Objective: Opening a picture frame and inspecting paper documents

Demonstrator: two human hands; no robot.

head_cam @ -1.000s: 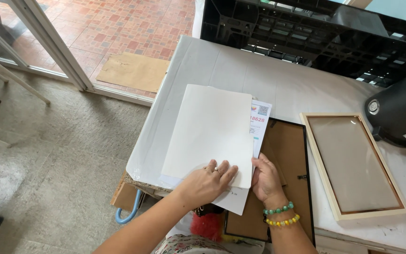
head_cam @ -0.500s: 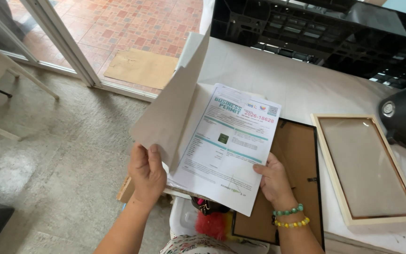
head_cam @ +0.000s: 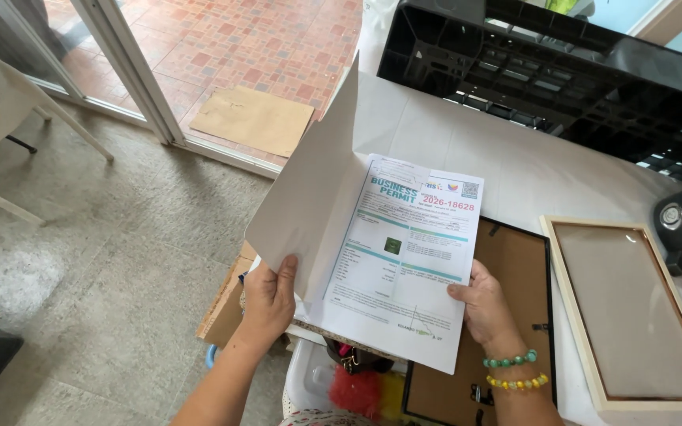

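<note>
Hands and paperwork sit at the near edge of a white table point(head_cam: 515, 170).

1. Your left hand point(head_cam: 266, 304) pinches the lower corner of a blank white sheet point(head_cam: 309, 197). The thumb lies on the face of the sheet and the fingers are closed behind it. The sheet stands lifted and tilted up to the left, clear of the paper below.
2. Your right hand point(head_cam: 483, 304) grips the right edge of a printed document point(head_cam: 400, 260), thumb on top and fingers underneath. The wrist carries 2 bead bracelets, 1 green point(head_cam: 512, 360) and 1 yellow point(head_cam: 518, 383).
3. The printed document lies face up, between both hands, with teal headings and a red line of print. Its lower edge overhangs the table edge.
4. A dark frame backing board point(head_cam: 507, 315) lies flat under the right hand, partly covered by the document.
5. A pale wooden picture frame point(head_cam: 629, 312) lies flat just to the right of the backing board.
6. A black plastic crate point(head_cam: 546, 79) stands at the far side of the table.
7. A flat piece of cardboard point(head_cam: 250, 118) lies on the red tiled floor beyond the door track.
</note>
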